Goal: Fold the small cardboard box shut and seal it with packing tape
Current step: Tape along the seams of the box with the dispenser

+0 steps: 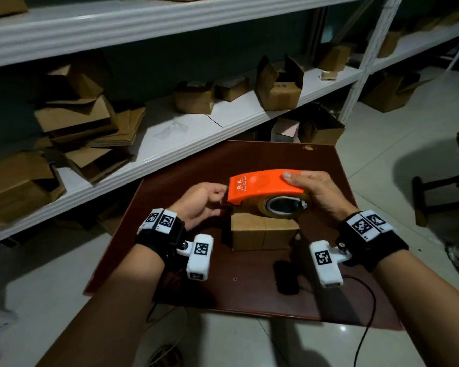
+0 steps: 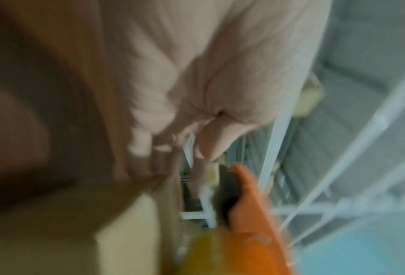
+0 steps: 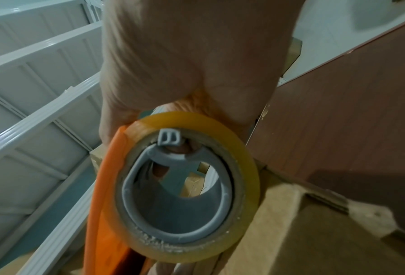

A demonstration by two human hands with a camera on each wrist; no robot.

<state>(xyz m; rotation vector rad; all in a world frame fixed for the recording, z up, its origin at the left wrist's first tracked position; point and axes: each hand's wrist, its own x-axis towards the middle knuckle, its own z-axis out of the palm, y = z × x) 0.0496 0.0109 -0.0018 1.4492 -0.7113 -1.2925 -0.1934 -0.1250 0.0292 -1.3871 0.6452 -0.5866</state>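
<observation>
A small brown cardboard box [image 1: 263,234] stands on the dark red-brown table [image 1: 236,162], its top flaps folded down. Just above it my right hand [image 1: 310,189] grips an orange tape dispenser [image 1: 263,185] from on top, thumb on its shell. A yellowish tape roll [image 1: 284,206] sits in it. In the right wrist view the roll [image 3: 243,148] fills the middle below my palm [image 3: 185,65], over the box [image 3: 290,232]. My left hand [image 1: 221,194] has curled fingers pinching the tape end at the dispenser's front mouth. The left wrist view is blurred, showing fingers [image 2: 203,148] beside the dispenser [image 2: 255,214].
White shelving [image 1: 170,144] behind the table holds many flattened and open cardboard boxes. A small black object [image 1: 286,276] and a black cable [image 1: 366,313] lie near the table's front. A dark wooden stool [image 1: 435,192] stands on the tiled floor at right.
</observation>
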